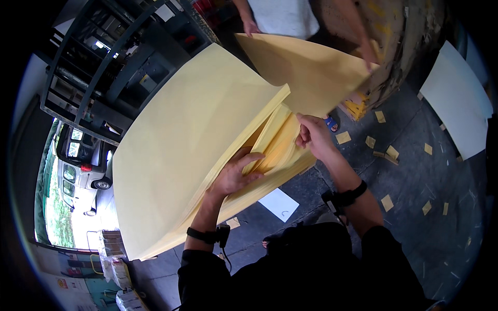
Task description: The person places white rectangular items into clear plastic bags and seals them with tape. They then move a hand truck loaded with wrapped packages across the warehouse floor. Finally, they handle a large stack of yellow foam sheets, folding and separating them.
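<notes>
A tall stack of large pale yellow paper sheets point(192, 124) spreads out before me. Its near edge is parted, with the upper sheets raised and bowed above the lower ones. My left hand point(234, 173) rests in this gap against the upper sheets, thumb and fingers spread apart. At the stack's right corner my right hand point(315, 136) has its fingers curled and pinched at the edge of some sheets point(280, 137); how many it grips is hidden. Beyond the stack, another person's hands point(251, 28) hold a large tan sheet point(306, 65) by its two ends.
A dark metal machine frame point(124, 57) stands behind the stack. Wrapped bundles point(111, 243) lie at lower left. A white sheet stack point(459, 103) is at far right. Small yellow scraps point(387, 202) and a white sheet point(279, 203) lie on the floor. A van point(78, 171) stands outside.
</notes>
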Motion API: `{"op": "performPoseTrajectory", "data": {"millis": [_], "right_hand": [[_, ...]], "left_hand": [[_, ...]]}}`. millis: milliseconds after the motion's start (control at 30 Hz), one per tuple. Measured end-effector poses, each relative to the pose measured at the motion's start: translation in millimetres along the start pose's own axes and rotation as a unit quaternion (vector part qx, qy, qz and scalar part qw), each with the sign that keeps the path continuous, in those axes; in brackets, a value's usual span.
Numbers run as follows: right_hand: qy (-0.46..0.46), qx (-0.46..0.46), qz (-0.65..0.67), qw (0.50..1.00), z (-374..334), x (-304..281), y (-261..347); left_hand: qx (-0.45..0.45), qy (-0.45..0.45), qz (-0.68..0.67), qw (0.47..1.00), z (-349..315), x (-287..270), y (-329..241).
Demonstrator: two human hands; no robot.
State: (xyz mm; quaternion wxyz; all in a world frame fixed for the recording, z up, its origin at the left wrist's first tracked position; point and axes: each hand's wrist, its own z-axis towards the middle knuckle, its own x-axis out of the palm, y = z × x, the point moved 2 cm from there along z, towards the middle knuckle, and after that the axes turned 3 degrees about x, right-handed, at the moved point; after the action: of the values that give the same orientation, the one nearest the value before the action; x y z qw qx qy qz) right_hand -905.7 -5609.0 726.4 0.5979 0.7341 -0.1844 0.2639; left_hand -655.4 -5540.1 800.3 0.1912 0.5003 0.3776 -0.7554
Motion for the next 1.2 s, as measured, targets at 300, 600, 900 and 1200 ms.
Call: {"op": "performPoseTrajectory", "data": {"millis": [300, 600, 900, 1200], "right_hand": [[-0.004, -0.021, -0.190, 0.982, -7.3, 8.9, 8.9], [0.036, 0.010, -0.052, 0.998, 1.0, 1.0, 1.8], [-0.028, -0.180, -0.332, 0.926, -2.5, 2.7, 0.2], [0.016, 0.010, -0.037, 0.999, 1.4, 1.3, -1.5]], "left_hand": [[-0.026, 0.014, -0.021, 0.999, -3.2, 2.7, 10.8], [-0.020, 0.002, -0.013, 1.000, -3.2, 5.0, 3.5], [0.021, -0.023, 0.023, 0.999, -3.8, 6.4, 12.3], [-0.013, 0.026, -0.020, 0.999, -0.7, 1.4, 0.7]]}}
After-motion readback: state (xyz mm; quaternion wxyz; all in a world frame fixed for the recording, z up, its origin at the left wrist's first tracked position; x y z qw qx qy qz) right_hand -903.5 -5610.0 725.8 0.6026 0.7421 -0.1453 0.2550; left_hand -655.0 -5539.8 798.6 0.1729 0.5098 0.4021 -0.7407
